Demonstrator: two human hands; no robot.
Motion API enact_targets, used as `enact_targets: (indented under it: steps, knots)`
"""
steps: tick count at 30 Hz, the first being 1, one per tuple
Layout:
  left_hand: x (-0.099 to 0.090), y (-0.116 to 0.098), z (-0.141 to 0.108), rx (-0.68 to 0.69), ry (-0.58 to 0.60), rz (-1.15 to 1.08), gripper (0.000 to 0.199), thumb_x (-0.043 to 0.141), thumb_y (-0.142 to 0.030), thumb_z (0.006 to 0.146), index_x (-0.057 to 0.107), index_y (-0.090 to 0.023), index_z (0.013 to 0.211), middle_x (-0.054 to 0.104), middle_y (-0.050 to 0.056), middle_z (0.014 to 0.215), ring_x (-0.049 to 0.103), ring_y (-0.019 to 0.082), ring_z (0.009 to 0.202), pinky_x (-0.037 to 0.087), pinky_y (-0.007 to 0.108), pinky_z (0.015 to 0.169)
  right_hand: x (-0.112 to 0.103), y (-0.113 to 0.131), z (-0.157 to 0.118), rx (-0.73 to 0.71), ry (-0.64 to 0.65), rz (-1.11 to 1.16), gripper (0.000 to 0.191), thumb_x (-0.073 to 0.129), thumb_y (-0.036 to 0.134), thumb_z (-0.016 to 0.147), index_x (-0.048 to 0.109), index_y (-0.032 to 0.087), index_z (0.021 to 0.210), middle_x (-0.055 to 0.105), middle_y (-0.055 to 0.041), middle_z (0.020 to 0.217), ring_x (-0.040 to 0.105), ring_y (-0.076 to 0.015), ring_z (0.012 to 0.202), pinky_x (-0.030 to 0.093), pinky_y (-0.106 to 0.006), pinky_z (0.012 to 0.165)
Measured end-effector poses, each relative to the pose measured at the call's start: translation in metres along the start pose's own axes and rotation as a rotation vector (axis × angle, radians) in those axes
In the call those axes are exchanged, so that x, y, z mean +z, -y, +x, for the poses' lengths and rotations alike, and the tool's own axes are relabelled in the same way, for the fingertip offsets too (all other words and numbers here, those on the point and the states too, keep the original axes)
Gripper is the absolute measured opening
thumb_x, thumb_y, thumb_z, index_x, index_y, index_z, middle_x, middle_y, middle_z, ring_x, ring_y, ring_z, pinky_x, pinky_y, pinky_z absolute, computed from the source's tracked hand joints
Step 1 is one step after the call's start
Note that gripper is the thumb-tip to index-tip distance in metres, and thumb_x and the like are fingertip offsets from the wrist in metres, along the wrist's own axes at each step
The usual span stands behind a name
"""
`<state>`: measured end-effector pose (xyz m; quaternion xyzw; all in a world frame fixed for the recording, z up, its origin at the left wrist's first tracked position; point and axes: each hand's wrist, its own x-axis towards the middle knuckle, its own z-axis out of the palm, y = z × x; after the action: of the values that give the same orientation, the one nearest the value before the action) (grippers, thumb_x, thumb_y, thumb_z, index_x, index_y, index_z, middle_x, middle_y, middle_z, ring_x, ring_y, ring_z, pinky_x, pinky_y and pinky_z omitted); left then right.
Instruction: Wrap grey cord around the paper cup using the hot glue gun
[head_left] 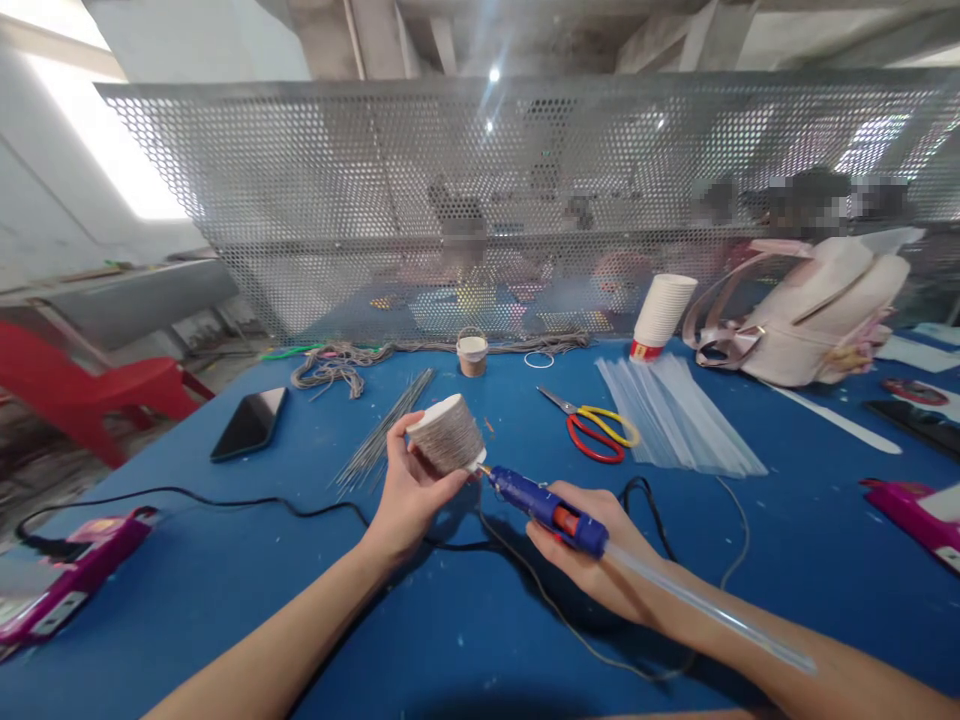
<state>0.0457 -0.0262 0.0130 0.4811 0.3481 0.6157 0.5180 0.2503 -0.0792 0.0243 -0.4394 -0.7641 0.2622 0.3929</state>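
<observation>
A cord-wrapped cup [450, 435] is sitting tilted in the left hand [415, 490], just left of the frame's middle. The left fingers are clamping it, curling around its left end while the thumb is pressing along its underside. The right hand [600, 545], right of centre, is gripping a blue glue gun [517, 495], its thumb and fingers closing around the body; I cannot tell whether a finger is pressing the trigger. The nozzle is pointing at the cup's lower right rim, touching it or just beside it. A clear glue stick [697, 600] is jutting from the gun's back towards the lower right. Scissors [577, 409] are lying above the gun, with plastic strips [679, 415] resting beside them. Wires [386, 430] are lying left of the cup, and a phone [250, 424] is resting farther left.
</observation>
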Motion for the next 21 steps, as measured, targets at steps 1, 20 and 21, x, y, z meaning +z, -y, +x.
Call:
enact_targets:
  steps: [1,20,21]
  knots:
    - [-0.0001,0.0005,0.0001,0.0,0.006,0.002,0.072,0.081,-0.017,0.061,0.036,-0.031,0.115,0.054,-0.001,0.106,0.066,0.02,0.092,0.057,0.037,0.08,0.0007,-0.0003,0.0001,-0.004,-0.004,-0.004,0.021,0.054,0.024,0.082,0.04,0.022,0.066,0.041,0.0068,0.055,0.033,-0.0086,0.048,0.03,-0.021,0.049]
    - [-0.0023,0.0038,-0.0009,0.014,0.029,-0.005,0.073,0.082,-0.015,0.062,0.036,-0.032,0.117,0.055,0.001,0.113,0.065,0.022,0.105,0.051,0.039,0.093,0.0046,-0.0043,-0.0009,-0.123,0.017,-0.039,0.017,0.052,0.023,0.082,0.042,0.022,0.069,0.051,0.0032,0.059,0.043,-0.0103,0.049,0.035,-0.022,0.053]
    - [-0.0021,0.0032,-0.0013,0.01,0.034,-0.007,0.073,0.082,-0.015,0.062,0.036,-0.032,0.117,0.055,0.001,0.114,0.065,0.022,0.105,0.052,0.04,0.092,0.0043,-0.0047,-0.0007,-0.121,0.005,-0.047,0.017,0.052,0.023,0.082,0.042,0.022,0.068,0.05,0.0035,0.058,0.042,-0.0102,0.049,0.034,-0.022,0.052]
